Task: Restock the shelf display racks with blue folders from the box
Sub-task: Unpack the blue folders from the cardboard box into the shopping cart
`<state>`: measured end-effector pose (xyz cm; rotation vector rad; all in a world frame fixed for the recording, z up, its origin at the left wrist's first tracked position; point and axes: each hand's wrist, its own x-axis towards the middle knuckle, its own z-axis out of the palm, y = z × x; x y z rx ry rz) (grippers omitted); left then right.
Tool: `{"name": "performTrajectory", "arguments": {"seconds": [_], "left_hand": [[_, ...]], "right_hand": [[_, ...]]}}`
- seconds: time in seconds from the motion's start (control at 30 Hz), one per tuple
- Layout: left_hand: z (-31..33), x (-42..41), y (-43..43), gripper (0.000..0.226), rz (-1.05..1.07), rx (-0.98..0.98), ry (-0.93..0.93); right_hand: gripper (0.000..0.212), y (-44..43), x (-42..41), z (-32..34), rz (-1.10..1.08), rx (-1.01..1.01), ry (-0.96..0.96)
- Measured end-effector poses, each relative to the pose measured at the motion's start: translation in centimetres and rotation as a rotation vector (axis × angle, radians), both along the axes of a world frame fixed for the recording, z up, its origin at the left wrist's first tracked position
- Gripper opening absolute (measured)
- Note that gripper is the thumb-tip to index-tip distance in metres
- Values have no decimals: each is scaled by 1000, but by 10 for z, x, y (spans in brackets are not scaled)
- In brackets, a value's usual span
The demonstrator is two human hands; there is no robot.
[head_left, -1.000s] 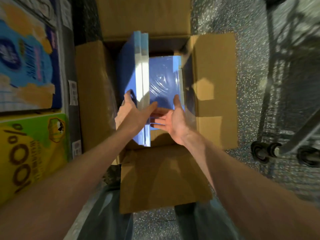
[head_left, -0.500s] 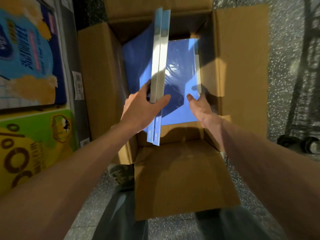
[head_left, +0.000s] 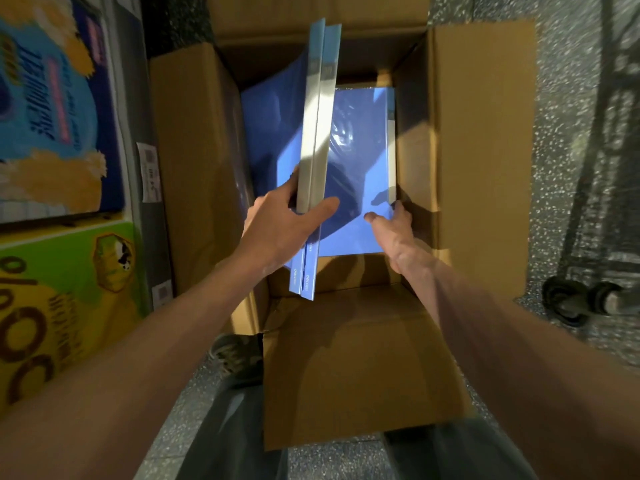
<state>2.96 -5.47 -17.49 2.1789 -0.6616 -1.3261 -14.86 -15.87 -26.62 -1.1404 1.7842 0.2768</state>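
Left hand (head_left: 277, 230) clamped on two blue folders (head_left: 317, 140), thumb across the right face, fingers behind the left. Pair stood on edge, pale spines up, raised over the cardboard box (head_left: 481, 150) near its left wall. Left forearm came in from the lower left. Right hand (head_left: 394, 230) reached down inside the box, thumb on top of the wrapped stack (head_left: 360, 161), fingers hooked over its near right corner, grasping it. Box sat open on the speckled floor (head_left: 554, 116), flaps folded outward. Stack lay flat inside, against the right wall, blue under glossy film. Held folders showed small print at their near ends. Cart wheels (head_left: 568, 303) stood right of the box.
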Motion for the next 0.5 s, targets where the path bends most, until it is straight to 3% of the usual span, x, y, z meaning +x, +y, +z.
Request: {"name": "performTrajectory", "arguments": {"seconds": [0.3,0.5], "left_hand": [[-9,-1,2,59,24,-58,40],[-2,-5,-2,68,-9,-18,17]], "right_hand": [[76,13,6,-5,-192,-23,-21],[89,9,-3,4,-394,-16,-164]]}}
